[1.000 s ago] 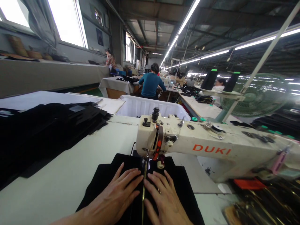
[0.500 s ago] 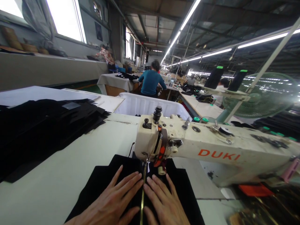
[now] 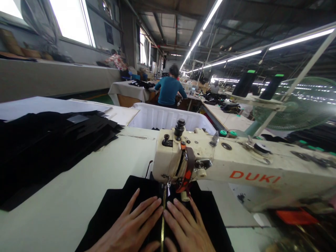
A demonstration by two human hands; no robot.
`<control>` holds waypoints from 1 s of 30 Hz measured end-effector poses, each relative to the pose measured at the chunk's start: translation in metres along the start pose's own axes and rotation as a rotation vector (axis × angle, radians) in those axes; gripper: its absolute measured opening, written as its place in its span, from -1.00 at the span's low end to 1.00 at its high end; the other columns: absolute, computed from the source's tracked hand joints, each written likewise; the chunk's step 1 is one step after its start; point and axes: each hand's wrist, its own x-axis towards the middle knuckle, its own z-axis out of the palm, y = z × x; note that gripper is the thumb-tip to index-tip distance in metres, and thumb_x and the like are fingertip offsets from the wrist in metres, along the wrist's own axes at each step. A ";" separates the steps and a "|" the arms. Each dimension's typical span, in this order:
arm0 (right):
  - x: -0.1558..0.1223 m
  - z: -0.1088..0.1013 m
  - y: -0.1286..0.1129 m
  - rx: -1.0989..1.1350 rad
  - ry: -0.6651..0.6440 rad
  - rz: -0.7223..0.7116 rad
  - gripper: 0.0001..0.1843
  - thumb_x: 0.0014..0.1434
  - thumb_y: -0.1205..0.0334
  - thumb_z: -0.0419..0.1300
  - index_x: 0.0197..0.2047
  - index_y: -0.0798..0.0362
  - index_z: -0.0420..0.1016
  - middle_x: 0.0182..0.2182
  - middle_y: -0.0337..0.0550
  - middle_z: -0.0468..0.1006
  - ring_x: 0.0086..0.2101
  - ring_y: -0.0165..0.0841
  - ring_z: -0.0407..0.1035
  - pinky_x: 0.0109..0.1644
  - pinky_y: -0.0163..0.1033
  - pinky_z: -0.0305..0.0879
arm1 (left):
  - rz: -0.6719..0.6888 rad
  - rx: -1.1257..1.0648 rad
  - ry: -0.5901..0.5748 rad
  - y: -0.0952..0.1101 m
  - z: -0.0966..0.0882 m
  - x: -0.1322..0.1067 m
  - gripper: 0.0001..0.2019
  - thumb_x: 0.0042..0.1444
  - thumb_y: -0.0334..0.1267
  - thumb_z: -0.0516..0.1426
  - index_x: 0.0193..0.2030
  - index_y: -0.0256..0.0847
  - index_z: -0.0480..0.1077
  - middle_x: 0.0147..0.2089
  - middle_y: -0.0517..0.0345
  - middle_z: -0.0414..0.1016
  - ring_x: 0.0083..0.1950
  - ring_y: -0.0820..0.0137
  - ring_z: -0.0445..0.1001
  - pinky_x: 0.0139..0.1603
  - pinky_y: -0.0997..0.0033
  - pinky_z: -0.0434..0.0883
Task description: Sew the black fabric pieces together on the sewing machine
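Note:
My left hand (image 3: 133, 224) lies flat on a piece of black fabric (image 3: 105, 213), fingers spread, to the left of a gold zipper (image 3: 163, 227). On the zipper's other side my right hand (image 3: 183, 224) presses the same fabric, its fingers also stretched out. The zipper runs straight from between my hands to beneath the sewing machine head (image 3: 168, 161). The needle and presser foot area is just beyond my fingertips; its details are too small to make out. A small white tag (image 3: 168, 190) shows beside the zipper there.
A pile of black fabric pieces (image 3: 52, 147) covers the table's left side. Behind the machine stands a white plastic bin (image 3: 170, 117). Thread cones (image 3: 244, 84) and a green fan (image 3: 296, 105) are at right. A person in a blue top (image 3: 169, 91) sits farther ahead.
The machine appears slightly farther right in view, as the camera has shifted a little. Both hands keep the same flat pose on the fabric beside the zipper.

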 end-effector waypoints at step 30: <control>0.000 -0.007 -0.002 0.055 -0.105 0.022 -0.51 0.15 0.36 0.12 0.17 0.06 0.39 0.13 -0.22 0.49 0.14 -0.28 0.34 0.42 0.03 -0.08 | -0.019 -0.053 0.015 0.000 0.002 0.001 -0.47 0.23 -0.05 0.17 0.28 -0.21 0.31 0.22 0.01 0.45 0.24 0.14 0.39 0.32 0.03 0.27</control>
